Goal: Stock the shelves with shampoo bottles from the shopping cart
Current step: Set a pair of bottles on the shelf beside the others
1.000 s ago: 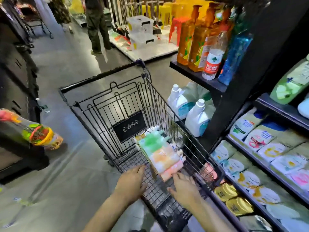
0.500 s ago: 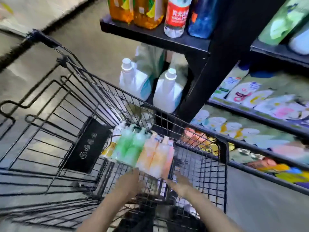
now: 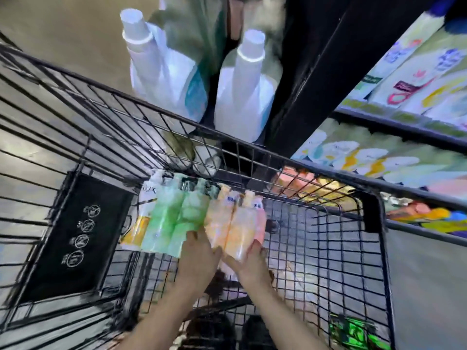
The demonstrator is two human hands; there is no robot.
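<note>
Both forearms reach forward and down into the cart [image 3: 298,157], side by side, wrists nearly touching. The picture is blurred.

Left hand [image 3: 199,258]: back of hand up, fingers extended forward onto the lower ends of the bottles [image 3: 202,223], at the seam between the green ones and the orange ones. Fingers look straight, pressed to the bottles; whether any curl underneath cannot be told.

Right hand [image 3: 250,261]: turned partly palm-up, cupped under the bottom of the rightmost orange bottle, thumb along its right side. Fingers curve round the bottle's base, gripping it.

The bottles lie in a tight row, caps pointing to the cart's far rim, bottoms toward the person. From left: a white-and-yellow one, two green, two orange, a pink edge at the far right. The row sits against the far right corner of the basket, just beside the black sign panel [image 3: 75,233] on the cart's left wall.

Beyond the far rim stand two white jugs [image 3: 242,97] on the low shelf, touching a black shelf post [image 3: 316,72]. Right of the post, shelves [image 3: 394,125] hold pale refill pouches [image 3: 353,160].
</note>
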